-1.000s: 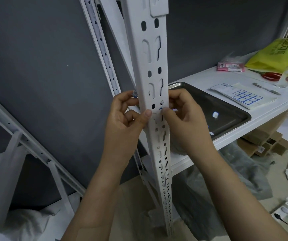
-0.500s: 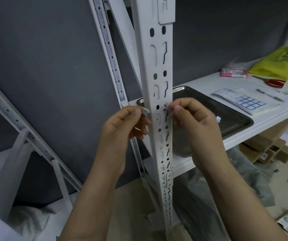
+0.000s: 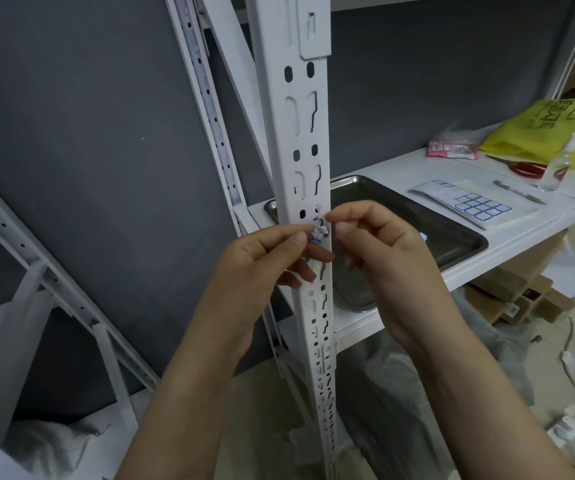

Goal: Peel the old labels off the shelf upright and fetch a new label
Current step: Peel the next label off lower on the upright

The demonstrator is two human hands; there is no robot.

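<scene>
A white slotted shelf upright (image 3: pixel 305 133) runs down the middle of the view. My left hand (image 3: pixel 262 261) pinches a crumpled white-and-blue label scrap (image 3: pixel 320 233) between thumb and forefinger, right in front of the upright. My right hand (image 3: pixel 379 244) is just to the right of the scrap, its thumb and forefinger tips close together beside a slot where small label remnants (image 3: pixel 319 208) still cling. A sheet of new blue-bordered labels (image 3: pixel 480 206) lies on the white shelf board to the right.
A steel tray (image 3: pixel 452 237) sits on the shelf board (image 3: pixel 400 168) behind my hands, holding a small scrap. Farther right lie a pen (image 3: pixel 518 192), red scissors (image 3: pixel 525 166), a clear spray bottle (image 3: pixel 560 161), a pink packet (image 3: pixel 452 148) and a yellow bag (image 3: pixel 556 133). Cardboard boxes (image 3: pixel 521 292) stand below.
Both hands came off the upright's face. The left hand has brought the peeled scrap round from the upright's left edge to its front, and the right hand now hovers beside it.
</scene>
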